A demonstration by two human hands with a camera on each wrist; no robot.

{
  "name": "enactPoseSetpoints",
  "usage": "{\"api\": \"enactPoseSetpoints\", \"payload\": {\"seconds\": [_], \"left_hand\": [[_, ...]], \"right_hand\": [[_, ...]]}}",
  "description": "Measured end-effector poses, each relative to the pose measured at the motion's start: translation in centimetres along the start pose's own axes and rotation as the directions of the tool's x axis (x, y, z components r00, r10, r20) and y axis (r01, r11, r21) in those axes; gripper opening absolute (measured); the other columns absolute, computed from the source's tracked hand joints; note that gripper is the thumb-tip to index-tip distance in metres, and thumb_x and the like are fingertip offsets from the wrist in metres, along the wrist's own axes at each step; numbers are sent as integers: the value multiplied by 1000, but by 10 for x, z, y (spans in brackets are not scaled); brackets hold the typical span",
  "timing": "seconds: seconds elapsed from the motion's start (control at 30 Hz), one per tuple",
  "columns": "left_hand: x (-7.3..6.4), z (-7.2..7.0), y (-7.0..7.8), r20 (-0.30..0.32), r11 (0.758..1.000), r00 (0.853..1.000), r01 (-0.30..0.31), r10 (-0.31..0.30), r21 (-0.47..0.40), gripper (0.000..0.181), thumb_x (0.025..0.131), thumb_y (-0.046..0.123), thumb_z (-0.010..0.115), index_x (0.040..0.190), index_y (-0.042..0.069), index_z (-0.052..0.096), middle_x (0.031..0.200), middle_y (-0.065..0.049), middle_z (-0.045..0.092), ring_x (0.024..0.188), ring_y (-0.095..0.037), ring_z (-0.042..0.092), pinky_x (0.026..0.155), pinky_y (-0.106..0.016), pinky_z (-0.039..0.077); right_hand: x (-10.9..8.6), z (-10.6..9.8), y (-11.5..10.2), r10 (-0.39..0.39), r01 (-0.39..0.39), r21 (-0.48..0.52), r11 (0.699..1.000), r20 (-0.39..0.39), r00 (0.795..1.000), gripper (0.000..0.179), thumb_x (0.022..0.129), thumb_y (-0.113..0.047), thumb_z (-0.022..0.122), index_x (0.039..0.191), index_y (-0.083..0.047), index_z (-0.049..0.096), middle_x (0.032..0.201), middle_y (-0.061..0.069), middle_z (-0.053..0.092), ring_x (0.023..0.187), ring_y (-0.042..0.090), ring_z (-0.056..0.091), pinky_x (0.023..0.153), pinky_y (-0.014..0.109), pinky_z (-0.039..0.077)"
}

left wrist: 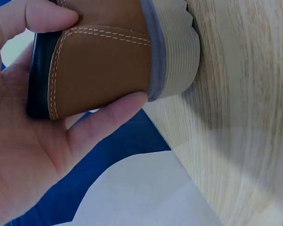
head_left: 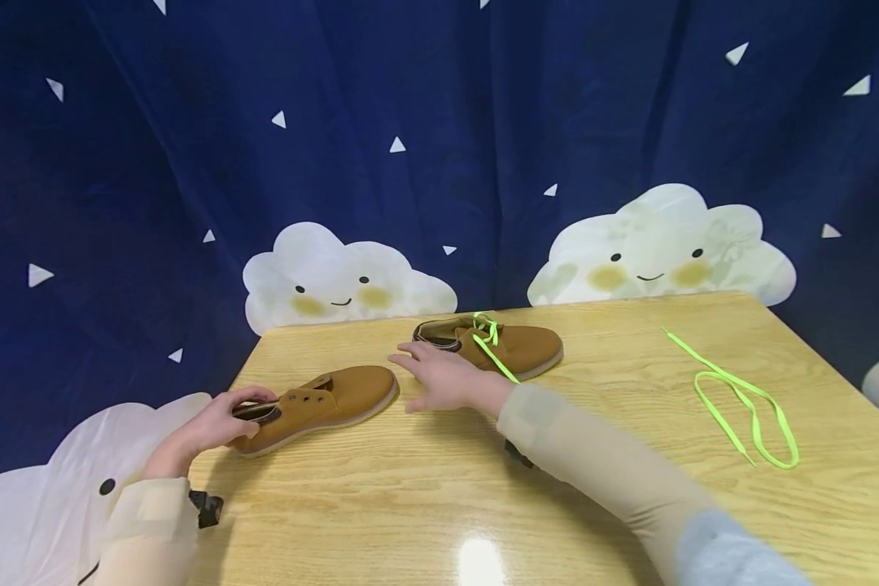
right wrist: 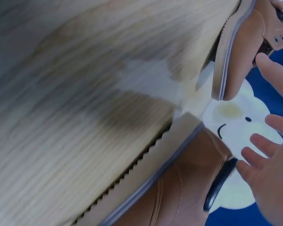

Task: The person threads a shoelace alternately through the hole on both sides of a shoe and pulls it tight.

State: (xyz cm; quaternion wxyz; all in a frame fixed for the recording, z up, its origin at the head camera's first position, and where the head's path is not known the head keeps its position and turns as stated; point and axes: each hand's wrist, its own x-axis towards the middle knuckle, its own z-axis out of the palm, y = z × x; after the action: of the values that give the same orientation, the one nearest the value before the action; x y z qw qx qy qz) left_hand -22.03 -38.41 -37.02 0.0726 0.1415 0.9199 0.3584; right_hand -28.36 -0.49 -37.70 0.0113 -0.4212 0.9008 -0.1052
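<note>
Trouble could start with the neon green flat shoelace point(head_left: 495, 358) on the brown, leathery, round-toed shoe point(head_left: 531, 346) at the back of the pale wooden table point(head_left: 366, 505), because it runs down beside our long beige cloth right sleeve point(head_left: 601, 472) and might snag and tug the shoe. Our right hand point(head_left: 445, 377) holds nothing, with its fingers spread apart by that shoe's heel; we cannot tell if they touch, so a quick swing could bump it. Our left hand point(head_left: 208, 427) is clamped on the heel of the matching brown, leathery shoe with bare lace holes point(head_left: 359, 391), on the table's left side. We have it only by the back, so it might twist or slip if we squeeze too softly. It sits near the left edge too, so a hard shove could knock it off. The loose, looped neon green shoelace point(head_left: 756, 427) lies well apart on the right, and our sleeve could sweep it away
</note>
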Motion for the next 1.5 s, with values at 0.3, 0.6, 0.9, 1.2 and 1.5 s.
{"api": "enactPoseSetpoints", "payload": {"seconds": [0.3, 0.6, 0.9, 1.2, 1.5], "left_hand": [[2, -1, 3, 129, 990, 991, 44, -27, -136, 56, 73, -11, 61, 128, -13, 54, 106, -21, 61, 69, -17, 54, 55, -32, 47], [3, 2, 5, 144, 991, 989, 42, -23, -128, 55, 73, -12, 61, 127, -13, 54, 109, -21, 62, 69, -16, 54, 55, -32, 47], [2, 2, 4, 129, 992, 992, 19, -4, -122, 59, 71, -12, 62, 129, -12, 53, 108, -21, 61, 72, -17, 55, 56, -31, 48], [3, 8, 6, 80, 991, 997, 9, 1, -133, 60, 68, -13, 62, 127, -11, 55, 110, -23, 61, 78, -21, 56, 58, -31, 50], [9, 15, 29, 94, 996, 995, -36, 43, -76, 58, 70, -12, 63, 128, -7, 56, 112, -22, 61, 80, -21, 57, 60, -32, 51]], "right_hand": [[8, 17, -23, 27, -31, 42, 999, 85, 996, 94, 81, -53, 74, 154, -17, 26, 156, 8, 25, 141, 24, 27, 103, 40, 38], [20, 39, -42, 84, -89, 28, 996, 155, 984, 93, 83, -54, 71, 155, -18, 23, 148, 5, 35, 130, 18, 42, 97, 30, 41], [26, 46, -43, 105, -107, 13, 994, 126, 987, 89, 85, -54, 68, 154, -16, 25, 139, 5, 43, 122, 19, 48, 92, 30, 44], [22, 44, -37, 90, -94, 33, 995, 114, 989, 88, 85, -54, 70, 152, -16, 28, 133, 5, 46, 116, 17, 49, 90, 29, 44], [-3, 26, -27, 93, -99, 44, 994, 127, 988, 87, 86, -53, 69, 153, -16, 28, 140, 11, 43, 124, 25, 46, 97, 37, 42]]}}
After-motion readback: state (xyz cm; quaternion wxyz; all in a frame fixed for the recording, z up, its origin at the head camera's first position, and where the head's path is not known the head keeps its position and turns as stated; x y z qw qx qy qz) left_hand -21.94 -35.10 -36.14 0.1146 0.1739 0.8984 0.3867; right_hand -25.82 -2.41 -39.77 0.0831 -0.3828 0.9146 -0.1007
